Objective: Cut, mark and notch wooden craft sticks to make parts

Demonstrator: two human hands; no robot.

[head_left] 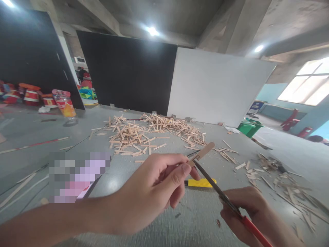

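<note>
A wooden craft stick (205, 151) is pinched between the thumb and forefinger of my left hand (164, 181), its rounded end pointing up and to the right. On its face is a small dark rectangular mark. Scissors with red handles (253, 228) are gripped in my right hand (252, 209). One long blade lies across the lower part of the stick and the other shows behind it. Below them, on the table, rests a yellow-handled tool (202, 183), partly hidden by my left fingers.
Piles of craft sticks (128, 135) spread along the divider boards (221, 85). Offcuts and scraps (290, 188) lie at the right. A pixelated lilac item (95, 168) and a bottle (65, 106) are on the left. A green bin (249, 127) stands beyond the table.
</note>
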